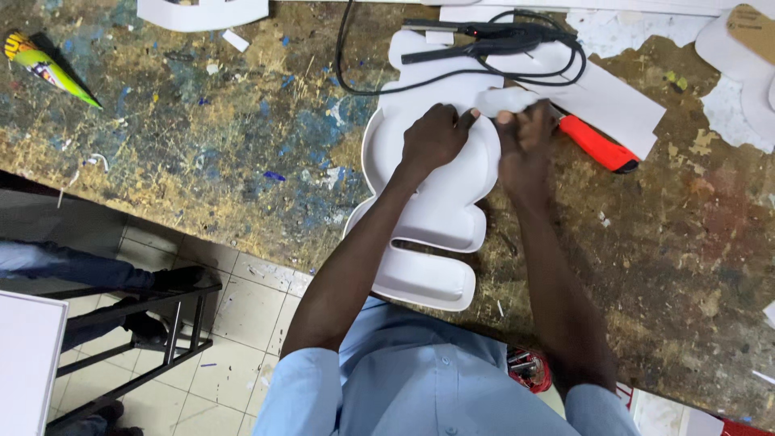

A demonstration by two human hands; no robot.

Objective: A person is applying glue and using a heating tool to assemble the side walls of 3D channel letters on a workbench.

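Note:
A large white letter-shaped tray form (436, 210) with raised walls lies on the paint-stained workbench (226, 145), hanging slightly over its near edge. My left hand (434, 139) rests on the form's upper part, fingers pressed at its top rim. My right hand (525, 137) is at the form's right edge and pinches a white crumpled piece (504, 101), which looks like cloth or paper, against the rim. An orange-handled utility knife (599, 144) lies just right of my right hand.
A black tool with a coiled cable (484, 40) lies behind the form. White sheets (613, 101) and offcuts sit at the back right. A yellow-green cone (48, 64) lies at far left. Below the bench are a tiled floor, a black stool frame (153, 323) and someone's legs (73, 266).

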